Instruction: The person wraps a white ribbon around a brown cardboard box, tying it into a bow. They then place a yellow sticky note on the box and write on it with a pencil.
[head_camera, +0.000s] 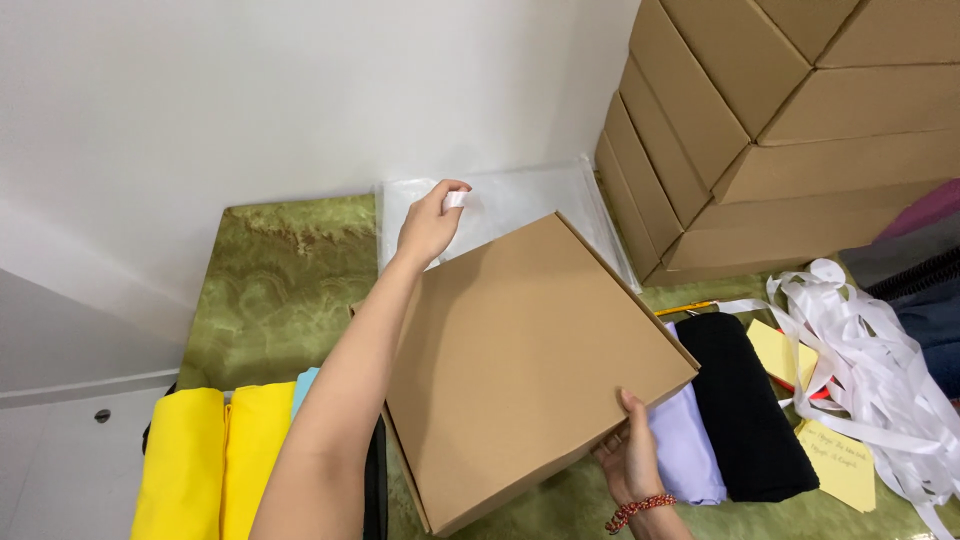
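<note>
I see my right hand (628, 462), a red beaded bracelet (640, 510) at its wrist, gripping the near right edge of a flat brown cardboard box (530, 365) held tilted above the green marbled surface (285, 290). My left hand (430, 222) reaches past the box's far corner, fingertips pinched on a small white strip (456, 199) over a stack of clear plastic bags (520, 200). Folded clothes lie beneath: yellow (215, 460), lilac (685, 445), black (745, 405). Loose white ribbon (860, 355) and yellow cards (845, 462) sit to the right, stacked cardboard boxes (760, 130) behind. With only one hand supporting it, I judge the box could tip or slide onto the clothes; the slippery bags could also shift as the strip is pulled.
</note>
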